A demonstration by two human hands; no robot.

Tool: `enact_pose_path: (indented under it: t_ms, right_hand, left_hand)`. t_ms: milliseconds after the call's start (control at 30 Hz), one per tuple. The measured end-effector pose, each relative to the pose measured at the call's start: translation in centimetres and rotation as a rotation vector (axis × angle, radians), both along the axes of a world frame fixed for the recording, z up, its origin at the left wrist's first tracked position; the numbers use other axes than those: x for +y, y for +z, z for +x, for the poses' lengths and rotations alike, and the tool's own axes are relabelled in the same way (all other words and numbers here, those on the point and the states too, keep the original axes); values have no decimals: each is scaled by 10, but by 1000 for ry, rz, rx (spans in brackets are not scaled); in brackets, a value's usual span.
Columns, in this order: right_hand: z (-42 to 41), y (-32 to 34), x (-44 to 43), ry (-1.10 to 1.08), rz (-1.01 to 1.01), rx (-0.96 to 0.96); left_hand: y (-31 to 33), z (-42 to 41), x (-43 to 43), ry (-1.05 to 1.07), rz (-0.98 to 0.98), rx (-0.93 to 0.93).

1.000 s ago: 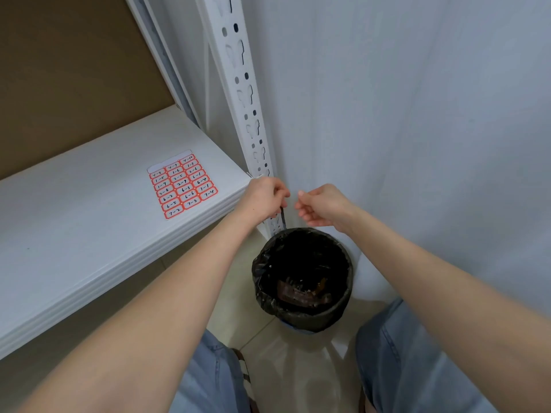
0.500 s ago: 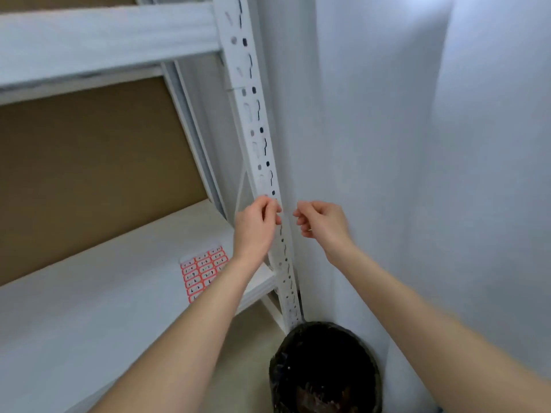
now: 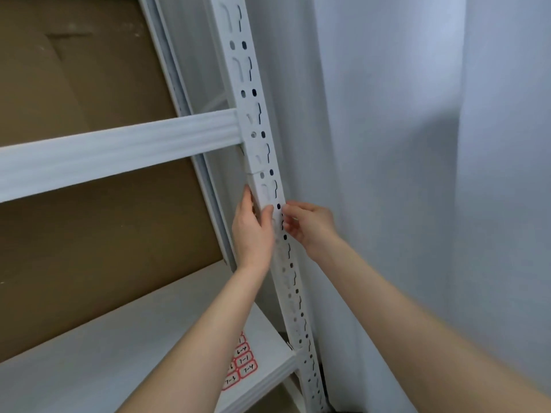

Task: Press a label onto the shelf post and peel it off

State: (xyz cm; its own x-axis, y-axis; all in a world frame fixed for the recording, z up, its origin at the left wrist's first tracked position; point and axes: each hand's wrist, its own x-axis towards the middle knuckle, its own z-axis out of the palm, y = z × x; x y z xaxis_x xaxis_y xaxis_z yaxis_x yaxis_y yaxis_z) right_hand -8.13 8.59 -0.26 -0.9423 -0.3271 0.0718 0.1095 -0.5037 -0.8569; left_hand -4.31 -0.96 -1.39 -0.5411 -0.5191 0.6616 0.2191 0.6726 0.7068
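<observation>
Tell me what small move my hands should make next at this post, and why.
Probably press the pinched fingertips of the right hand onto the post beside the left hand: both hands meet there, below the crossbeam. What they pinch, if anything, is too small to see.

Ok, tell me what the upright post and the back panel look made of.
Upright post: likely steel sheet, white painted or powder-coated, smooth; punched keyhole slots show thin edges. Back panel: matte brown, probably cardboard or fibreboard; a faint crease favours cardboard.
</observation>
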Motion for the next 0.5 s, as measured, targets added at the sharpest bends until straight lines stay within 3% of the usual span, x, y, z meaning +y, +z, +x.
enact_pose_path:
  t_ms: [500]
  right_hand:
    - [-9, -4, -3, -30, 34, 68]
  left_hand:
    - [-11, -11, -2, 68, -66, 18]
